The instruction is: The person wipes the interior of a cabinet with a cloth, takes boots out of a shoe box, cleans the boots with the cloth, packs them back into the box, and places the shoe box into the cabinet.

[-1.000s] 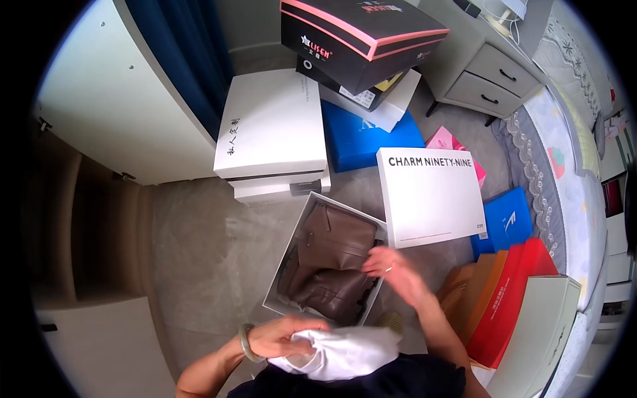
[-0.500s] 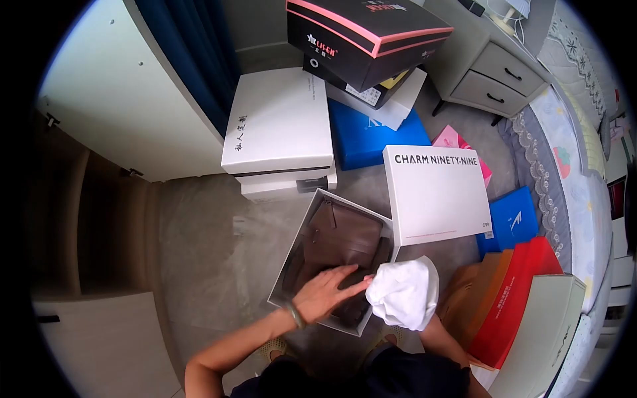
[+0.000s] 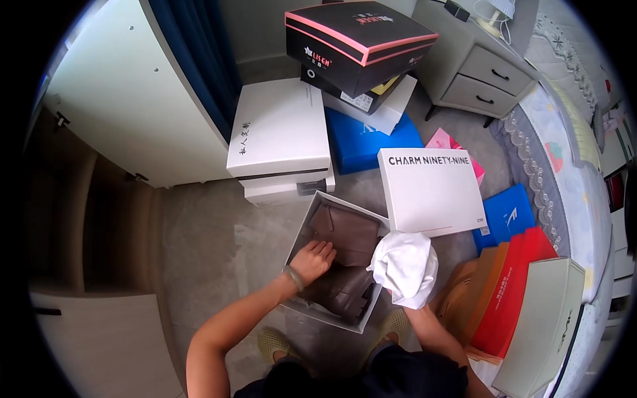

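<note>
An open white shoebox (image 3: 361,326) stands on the floor between my feet and the stacked boxes, holding brown leather boots (image 3: 352,235). My left hand (image 3: 313,263), with a bangle at its wrist, is over the box's left side with its fingers curled against the boots; what it grips, if anything, is hidden. A bunched white cloth (image 3: 405,268) hangs at the box's right edge. It covers most of my right hand (image 3: 402,298), which is inside or behind it, so the fingers are hidden.
A white lid (image 3: 431,192) leans behind the box. White boxes (image 3: 282,129), a black-and-pink box (image 3: 358,46) and a blue box (image 3: 371,139) are stacked behind. Red bag (image 3: 514,292) and pale green box (image 3: 541,325) stand right; an open cabinet (image 3: 113,225) is left.
The white cloth went from my left hand at my lap to my right hand beside the box. My left hand reached into the box, then shifted up and left, fingers curling.
</note>
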A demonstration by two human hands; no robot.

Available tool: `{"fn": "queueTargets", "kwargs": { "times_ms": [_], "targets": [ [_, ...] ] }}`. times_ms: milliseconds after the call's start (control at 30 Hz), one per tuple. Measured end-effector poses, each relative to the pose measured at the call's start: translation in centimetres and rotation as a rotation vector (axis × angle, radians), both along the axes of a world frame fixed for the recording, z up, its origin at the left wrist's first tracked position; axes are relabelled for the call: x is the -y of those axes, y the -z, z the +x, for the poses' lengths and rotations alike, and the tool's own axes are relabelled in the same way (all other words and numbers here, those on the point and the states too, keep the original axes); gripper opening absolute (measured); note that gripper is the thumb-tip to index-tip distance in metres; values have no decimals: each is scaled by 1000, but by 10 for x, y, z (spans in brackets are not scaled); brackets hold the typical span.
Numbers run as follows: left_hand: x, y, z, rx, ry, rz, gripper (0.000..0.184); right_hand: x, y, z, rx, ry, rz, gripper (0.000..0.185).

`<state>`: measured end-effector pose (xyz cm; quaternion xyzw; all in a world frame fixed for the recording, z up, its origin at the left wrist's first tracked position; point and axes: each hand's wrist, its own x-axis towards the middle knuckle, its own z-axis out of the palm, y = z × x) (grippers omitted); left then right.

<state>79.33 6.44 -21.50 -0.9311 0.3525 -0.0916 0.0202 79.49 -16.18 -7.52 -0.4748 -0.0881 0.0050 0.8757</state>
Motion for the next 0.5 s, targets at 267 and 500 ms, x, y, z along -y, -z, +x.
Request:
{"fn": "queueTargets", "kwargs": {
  "times_ms": [267, 500],
  "targets": [
    [-16, -167, 12, 225, 83, -208, 39, -3, -2, -3, 202, 194, -348, 22],
    [-37, -263, 11, 478, 121, 25, 32, -9, -12, 25, 813, 294, -735, 20]
  ]
}}
